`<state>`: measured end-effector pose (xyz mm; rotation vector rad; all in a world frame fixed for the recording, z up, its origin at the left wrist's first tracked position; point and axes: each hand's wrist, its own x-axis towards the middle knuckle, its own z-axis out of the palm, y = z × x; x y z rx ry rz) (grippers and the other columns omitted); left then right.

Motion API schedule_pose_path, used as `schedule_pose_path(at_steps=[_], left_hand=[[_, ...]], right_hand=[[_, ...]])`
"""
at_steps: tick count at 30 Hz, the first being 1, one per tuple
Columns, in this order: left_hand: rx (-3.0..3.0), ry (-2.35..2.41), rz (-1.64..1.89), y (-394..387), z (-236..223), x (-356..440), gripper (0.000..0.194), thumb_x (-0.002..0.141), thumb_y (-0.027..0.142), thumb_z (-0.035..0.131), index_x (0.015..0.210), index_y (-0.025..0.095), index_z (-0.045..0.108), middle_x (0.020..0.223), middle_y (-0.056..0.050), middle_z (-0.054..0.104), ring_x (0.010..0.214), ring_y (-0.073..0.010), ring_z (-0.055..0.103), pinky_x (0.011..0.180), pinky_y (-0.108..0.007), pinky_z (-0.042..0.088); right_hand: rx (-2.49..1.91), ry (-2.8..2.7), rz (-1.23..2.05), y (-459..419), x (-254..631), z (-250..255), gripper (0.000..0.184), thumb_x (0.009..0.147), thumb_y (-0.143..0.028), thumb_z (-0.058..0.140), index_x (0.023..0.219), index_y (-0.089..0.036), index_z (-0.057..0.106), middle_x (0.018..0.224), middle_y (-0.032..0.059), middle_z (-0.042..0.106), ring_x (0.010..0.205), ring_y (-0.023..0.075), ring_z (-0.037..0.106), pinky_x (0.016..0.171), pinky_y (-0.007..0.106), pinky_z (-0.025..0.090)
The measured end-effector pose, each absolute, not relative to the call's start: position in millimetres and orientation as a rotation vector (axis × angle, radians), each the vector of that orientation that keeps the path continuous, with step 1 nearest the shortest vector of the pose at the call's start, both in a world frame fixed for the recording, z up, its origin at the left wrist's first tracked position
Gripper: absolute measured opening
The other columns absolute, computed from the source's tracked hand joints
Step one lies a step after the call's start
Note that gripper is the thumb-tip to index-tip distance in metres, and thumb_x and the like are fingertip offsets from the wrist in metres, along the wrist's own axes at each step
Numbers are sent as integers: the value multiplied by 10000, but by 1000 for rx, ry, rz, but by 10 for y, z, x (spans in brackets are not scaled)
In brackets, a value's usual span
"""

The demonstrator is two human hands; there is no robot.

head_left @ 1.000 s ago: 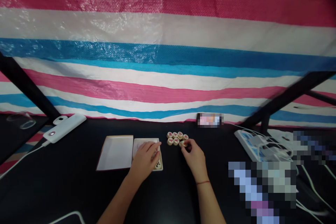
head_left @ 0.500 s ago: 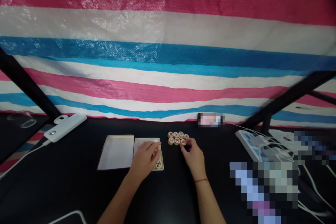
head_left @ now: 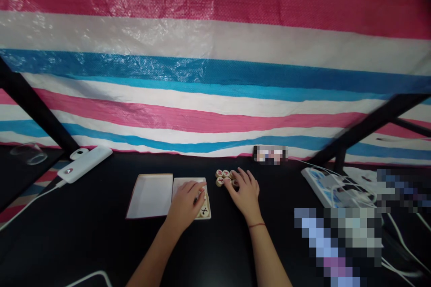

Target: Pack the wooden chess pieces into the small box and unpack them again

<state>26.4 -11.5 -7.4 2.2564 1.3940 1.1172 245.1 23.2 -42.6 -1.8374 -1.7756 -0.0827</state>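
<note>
My left hand [head_left: 186, 199] reaches into the white box tray [head_left: 209, 217], fingers curled and thumb drawn in. A red-marked Chinese chess piece [head_left: 201, 190] partly shows between its fingertips; black-marked pieces [head_left: 204, 211] lie beside it in the tray. To the right, Chinese chess pieces [head_left: 219, 181] with red characters stand in two short rows on the black table. Over the right end of these rows is my right hand [head_left: 247, 192], fingers spread and thumb apart, touching or just above them. It covers several pieces in part.
The box lid [head_left: 150, 196] lies inside up, left of the tray. A white power bank [head_left: 84, 163] with a cable is at the back left, near a clear glass [head_left: 28, 154]. A phone [head_left: 270, 154] leans at the back. A power strip [head_left: 325, 190] and cables crowd the right.
My right hand has opened from a pinch at the end of the piece rows and moved slightly left over them. My left hand stays in the tray.
</note>
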Motion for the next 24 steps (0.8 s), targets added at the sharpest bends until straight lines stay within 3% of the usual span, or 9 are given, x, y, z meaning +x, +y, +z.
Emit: schedule_pose_path(at_steps=[7,10,14,19,24], left_hand=[[2252,1400,1129,-116,-82,261,262,912,214,479,1119,221,640,997,-73,692,930,-218,636,848,-391,527],[2246,1394,1124,-117,-85,258,259,906,206,486,1116,220,637,999,-68,691,934,-215,637,854,-386,527],[2248,1400,1118,-115,-85,259,262,898,203,490,1110,236,641,991,-60,693,926,-209,640,852,-377,527],[2256,1396,1094,-109,-75,261,268,893,212,488,1111,231,643,977,-62,694,910,-216,644,834,-385,535],[2263,1393,1063,-107,-80,263,257,904,221,481,1102,229,645,986,-64,695,922,-218,640,838,-383,530]], right_hand=[[-1735,-1700,-114,199,2499,-372,370,831,-459,517,1062,-206,657,1219,113,602,1205,305,439,977,479,351],[-1792,-1580,-80,152,2551,-342,319,800,-398,509,996,-179,631,1049,120,630,1011,286,532,851,417,412],[-1941,-1519,162,101,2600,-345,262,752,-361,525,955,-198,553,801,31,607,725,213,580,656,313,412],[-1904,-1589,259,110,2556,-369,298,755,-327,505,1027,-205,521,843,23,630,769,213,625,676,299,433],[-1836,-1598,255,135,2536,-403,232,769,-310,482,974,-209,523,866,44,651,808,216,642,719,315,461]])
